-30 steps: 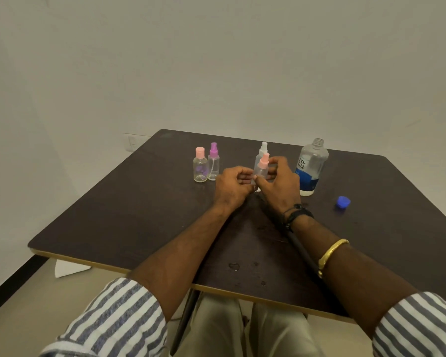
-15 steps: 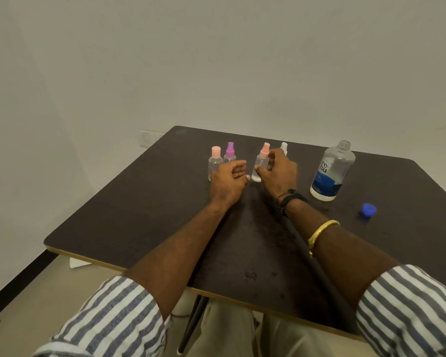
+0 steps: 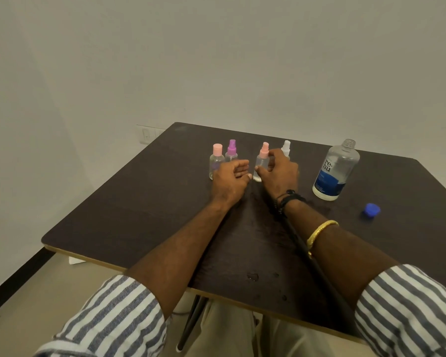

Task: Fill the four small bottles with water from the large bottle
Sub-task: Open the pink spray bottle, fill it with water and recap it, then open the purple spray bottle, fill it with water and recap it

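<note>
Four small clear bottles stand in a row at the back of the dark table (image 3: 139, 202): a pink-capped bottle (image 3: 216, 163), a purple spray bottle (image 3: 231, 152), a pink spray bottle (image 3: 262, 157) and a white spray bottle (image 3: 285, 147), which my right hand partly hides. My right hand (image 3: 280, 176) holds the pink spray bottle, which stands upright on the table, thumb across its lower front and fingers curled at its right side. My left hand (image 3: 231, 180) rests open on the table just in front of the purple bottle. The large clear bottle (image 3: 335, 171) stands uncapped to the right.
The large bottle's blue cap (image 3: 372, 210) lies on the table near its right edge. Water drops (image 3: 252, 276) dot the table close to its front edge. A wall socket (image 3: 146, 134) sits behind the table's back left corner.
The pink spray bottle, held between both hands a second ago, now stands in the row. My left hand has let go and opened. My view has shifted left.
</note>
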`<state>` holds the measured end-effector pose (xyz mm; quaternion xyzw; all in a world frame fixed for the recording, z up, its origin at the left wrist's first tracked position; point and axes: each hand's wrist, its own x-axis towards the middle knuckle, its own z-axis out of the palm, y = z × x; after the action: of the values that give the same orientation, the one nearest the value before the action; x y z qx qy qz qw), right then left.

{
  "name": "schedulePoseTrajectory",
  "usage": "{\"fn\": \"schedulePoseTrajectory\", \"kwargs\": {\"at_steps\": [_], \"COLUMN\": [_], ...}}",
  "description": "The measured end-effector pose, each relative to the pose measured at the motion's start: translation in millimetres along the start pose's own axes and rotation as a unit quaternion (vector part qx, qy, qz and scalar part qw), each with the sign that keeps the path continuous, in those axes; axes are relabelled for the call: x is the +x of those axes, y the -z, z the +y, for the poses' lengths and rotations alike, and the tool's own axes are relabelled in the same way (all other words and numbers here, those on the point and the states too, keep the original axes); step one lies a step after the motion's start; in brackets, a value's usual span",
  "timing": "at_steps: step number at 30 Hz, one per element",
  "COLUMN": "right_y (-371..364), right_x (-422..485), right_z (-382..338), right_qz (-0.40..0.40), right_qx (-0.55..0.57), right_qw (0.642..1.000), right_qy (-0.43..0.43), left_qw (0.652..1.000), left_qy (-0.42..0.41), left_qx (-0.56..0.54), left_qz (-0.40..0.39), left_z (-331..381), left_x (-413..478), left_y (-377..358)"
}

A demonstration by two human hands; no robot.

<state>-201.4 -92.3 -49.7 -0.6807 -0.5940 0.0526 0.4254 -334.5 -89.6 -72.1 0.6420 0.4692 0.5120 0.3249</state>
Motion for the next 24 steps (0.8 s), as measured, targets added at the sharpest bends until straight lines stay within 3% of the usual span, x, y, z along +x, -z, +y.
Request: {"fn": "schedulePoseTrajectory", "kwargs": {"at_steps": [7, 12, 16, 24], "right_y": [7, 10, 4, -11], "right_x": [-5, -7, -6, 2], "right_z": [2, 0, -12, -36], "right_qz": [0.027, 0.074, 0.057, -0.017], "right_qx": [-0.023, -0.041, 0.015, 0.043], "right_qw": [0.999, 0.996, 0.994, 0.990], "right_qy": [-0.017, 0.026, 0.091, 0.135], "left_qw": [1.000, 0.997, 0.994, 0.987], "left_qy": [-0.006, -0.017, -0.037, -0.048], "left_qx": [0.004, 0.014, 0.025, 0.022], "left_qz": [0.029, 0.071, 0.098, 0.150], "left_z": [3, 5, 6, 4], "left_x": [0, 0, 2, 9], "left_y": [8, 10, 13, 25]}}
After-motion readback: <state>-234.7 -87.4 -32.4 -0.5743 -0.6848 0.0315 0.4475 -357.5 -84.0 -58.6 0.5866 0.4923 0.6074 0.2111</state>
